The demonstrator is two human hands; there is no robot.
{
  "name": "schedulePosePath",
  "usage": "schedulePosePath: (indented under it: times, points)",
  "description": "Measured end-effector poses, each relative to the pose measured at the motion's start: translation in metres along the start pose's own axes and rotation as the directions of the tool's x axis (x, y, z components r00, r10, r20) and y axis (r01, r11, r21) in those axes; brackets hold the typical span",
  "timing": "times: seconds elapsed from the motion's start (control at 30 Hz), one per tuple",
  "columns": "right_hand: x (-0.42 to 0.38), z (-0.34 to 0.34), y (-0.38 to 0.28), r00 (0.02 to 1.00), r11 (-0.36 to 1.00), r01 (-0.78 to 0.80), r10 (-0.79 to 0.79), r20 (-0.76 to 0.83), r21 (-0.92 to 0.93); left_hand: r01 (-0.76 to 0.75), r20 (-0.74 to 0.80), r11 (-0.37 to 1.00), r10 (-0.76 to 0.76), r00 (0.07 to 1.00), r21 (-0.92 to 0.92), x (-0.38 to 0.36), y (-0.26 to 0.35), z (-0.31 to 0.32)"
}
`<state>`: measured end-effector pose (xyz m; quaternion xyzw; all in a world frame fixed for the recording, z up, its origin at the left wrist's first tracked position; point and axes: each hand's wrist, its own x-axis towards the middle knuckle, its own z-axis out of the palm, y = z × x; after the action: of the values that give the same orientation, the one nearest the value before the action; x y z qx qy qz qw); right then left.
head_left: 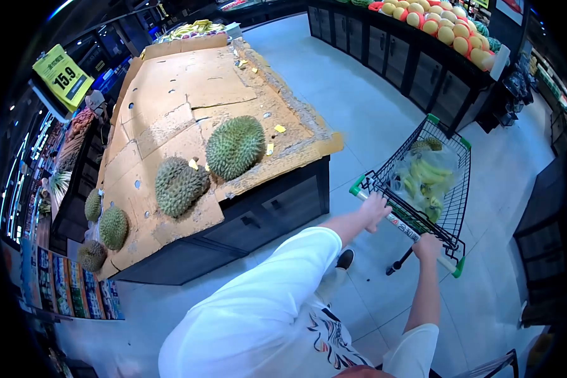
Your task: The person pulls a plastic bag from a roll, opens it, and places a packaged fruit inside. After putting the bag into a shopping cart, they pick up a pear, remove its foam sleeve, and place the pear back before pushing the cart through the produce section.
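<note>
My left hand [376,211] is closed around the handle of a shopping cart [465,189], near its left end. Farther right along the same white and green handle [402,228], my right hand [427,247] grips too. Inside the wire basket lies a clear plastic bag of yellow-green bananas [431,173]. Behind the bag, a spiky durian [426,145] shows in part at the far end of the basket. To the left of the cart, a large green durian [235,147] and a browner durian [181,186] sit on a cardboard-covered display stand [164,107].
Several smaller durians [113,228] lie at the stand's left corner. A yellow price sign [63,77] reads 15.9. Dark cabinets [409,60] hold melons [444,28] ahead. A person [96,103] is beyond the stand. Tiled floor [353,107] runs between stand and cabinets.
</note>
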<state>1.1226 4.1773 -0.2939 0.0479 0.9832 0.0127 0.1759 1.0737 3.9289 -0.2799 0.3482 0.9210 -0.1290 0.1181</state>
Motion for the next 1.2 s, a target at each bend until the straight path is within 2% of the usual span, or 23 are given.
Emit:
schedulePosePath:
  times: [0.07,0.1,0.2,0.27,0.3,0.47,0.63,0.77,0.87,1.03,1.2]
  points:
    - [0.027,-0.01,-0.004,0.997,0.997,-0.08,0.08,0.001,-0.005,-0.065,-0.008,0.997,0.064,0.998,-0.049,0.038,-0.021,0.004]
    - [0.038,-0.014,-0.006,0.994,0.994,-0.11,0.11,-0.005,0.006,-0.103,-0.086,0.991,0.096,0.992,-0.087,0.055,-0.033,0.006]
    - [0.086,-0.019,-0.004,0.981,0.981,-0.194,0.194,-0.004,-0.015,-0.129,-0.018,0.974,0.128,0.992,-0.185,0.118,-0.06,0.022]
    - [0.106,-0.036,-0.004,0.979,0.976,-0.2,0.204,0.027,-0.087,-0.145,0.007,0.964,0.15,0.989,-0.222,0.136,-0.079,0.006]
    - [0.126,-0.025,0.001,0.98,0.975,-0.199,0.198,-0.017,-0.101,-0.146,0.032,0.958,0.158,0.987,-0.249,0.14,-0.083,0.001]
    - [0.197,-0.028,0.014,0.97,0.971,-0.136,0.09,-0.226,-0.198,0.021,0.048,0.92,-0.002,0.999,-0.392,0.173,-0.113,-0.021]
    - [0.275,-0.048,0.03,0.973,0.979,-0.076,0.031,-0.23,-0.189,0.112,0.121,0.892,-0.065,0.991,-0.438,0.225,-0.14,-0.034]
    - [0.341,-0.06,0.042,0.966,0.978,0.019,-0.071,-0.247,-0.206,0.181,0.112,0.876,-0.146,0.983,-0.447,0.263,-0.155,-0.033]
    - [0.388,-0.086,0.039,0.976,0.978,0.099,-0.132,-0.176,-0.184,0.277,0.151,0.85,-0.234,0.961,-0.447,0.287,-0.172,-0.044]
    - [0.454,-0.129,0.034,0.946,0.947,0.254,-0.286,-0.152,-0.198,0.443,0.227,0.796,-0.381,0.896,-0.413,0.323,-0.197,-0.064]
    - [0.525,-0.179,0.024,0.896,0.86,0.442,-0.439,0.072,-0.255,0.644,0.349,0.609,-0.543,0.764,-0.463,0.352,-0.215,-0.078]
